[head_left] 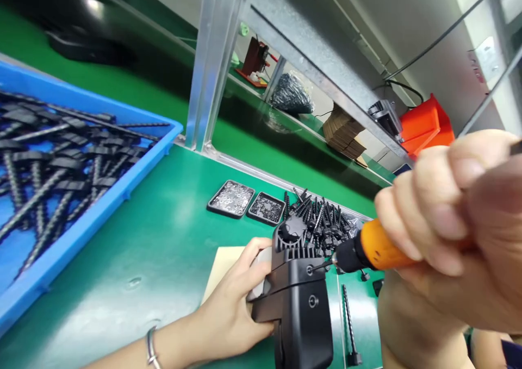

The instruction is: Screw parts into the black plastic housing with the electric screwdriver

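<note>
Left hand (232,304) grips black housing (299,293) on green bench (163,238). Right hand (448,233) clenched round orange screwdriver (375,249), tip at housing's screw hole.

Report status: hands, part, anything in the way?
Left hand steadies black housing. Right hand grips orange screwdriver, bit at housing. Loose black screws behind, clear.

Green bench mat (171,238) underfoot of everything, glossy under overhead light. Aluminium frame post (212,64) rising from its far edge. Left of the post, blue crate (122,189); behind the post, a second green bench (261,124) with cardboard stack (345,135). Far right of the post, orange bin (428,124) against grey wall (408,16).
</note>
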A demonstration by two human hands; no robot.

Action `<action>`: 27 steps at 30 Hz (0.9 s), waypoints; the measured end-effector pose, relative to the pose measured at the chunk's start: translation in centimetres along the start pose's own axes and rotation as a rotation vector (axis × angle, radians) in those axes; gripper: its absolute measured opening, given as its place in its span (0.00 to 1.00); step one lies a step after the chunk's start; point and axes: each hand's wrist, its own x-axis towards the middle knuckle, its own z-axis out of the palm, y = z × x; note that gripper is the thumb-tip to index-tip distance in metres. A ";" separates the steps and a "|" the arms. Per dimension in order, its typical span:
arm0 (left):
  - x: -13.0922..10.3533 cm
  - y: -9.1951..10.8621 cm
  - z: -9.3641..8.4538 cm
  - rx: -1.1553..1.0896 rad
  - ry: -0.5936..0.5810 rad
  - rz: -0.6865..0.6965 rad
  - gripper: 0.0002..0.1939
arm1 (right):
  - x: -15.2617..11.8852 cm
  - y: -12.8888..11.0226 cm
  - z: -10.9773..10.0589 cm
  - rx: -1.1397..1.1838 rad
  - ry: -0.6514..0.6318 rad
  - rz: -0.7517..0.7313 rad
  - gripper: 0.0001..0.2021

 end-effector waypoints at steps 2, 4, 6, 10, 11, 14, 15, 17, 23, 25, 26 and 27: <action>-0.1 -0.1 -0.1 0.034 0.005 -0.005 0.24 | 0.0 0.8 0.2 0.020 0.032 -0.034 0.17; 0.0 -0.2 -0.2 0.080 0.010 0.022 0.27 | 0.2 1.5 0.6 0.088 0.066 -0.091 0.15; 0.0 -0.2 -0.2 0.102 0.019 0.043 0.27 | 0.5 2.2 1.0 0.207 0.082 -0.168 0.11; 0.1 0.0 -0.1 0.115 0.037 0.047 0.26 | 0.9 3.1 1.3 0.402 0.044 -0.245 0.14; 0.1 0.1 -0.1 0.118 0.046 0.040 0.25 | 1.0 3.1 1.3 0.413 0.042 -0.247 0.16; 0.3 0.5 -0.2 0.113 0.065 0.032 0.23 | 0.9 3.2 1.2 0.394 0.062 -0.260 0.18; 0.4 0.7 -0.3 0.114 0.059 0.032 0.23 | 0.9 3.2 1.2 0.381 0.063 -0.265 0.17; 0.5 0.9 -0.3 0.115 0.039 0.028 0.24 | 0.7 3.1 1.2 0.354 0.059 -0.276 0.17; 0.1 0.2 -0.3 0.143 0.049 0.015 0.23 | 2.6 3.2 -0.1 0.331 0.094 -0.293 0.13; -0.2 -0.4 -0.5 0.189 0.042 0.027 0.20 | 4.9 4.5 -0.6 0.294 0.212 -0.331 0.13; -0.4 -0.8 -0.7 0.216 0.034 0.030 0.20 | 6.1 5.7 -0.8 0.261 0.266 -0.318 0.13; -0.5 -1.2 -0.9 0.240 0.020 0.030 0.20 | 7.1 7.1 -1.1 0.226 0.302 -0.281 0.12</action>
